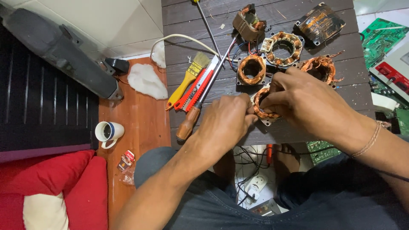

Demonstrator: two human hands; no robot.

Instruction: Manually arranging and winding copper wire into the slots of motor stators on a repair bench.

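I am working on a motor stator [265, 107] wound with copper wire, lying at the near edge of the dark slatted desk [341, 91], between both hands. My left hand [226, 121] is closing its fingertips in a pinch against the stator's left rim, seemingly on a strand of winding, though I cannot tell exactly what it is gripping. My right hand [304, 102] is curling over the stator from the right, fingers bent down onto the coil and holding it steady. To do this well, I judge I should be keeping the right hand pressing firmly so the core does not twist, and pulling with the left in small, even tugs to avoid snapping the fine wire. Just beyond are lying three more stators, the nearest one [251, 69] square-framed. To the left, a wooden-handled screwdriver [200, 104], a red utility knife [197, 88] and a yellow-handled brush [187, 79] are lying side by side.
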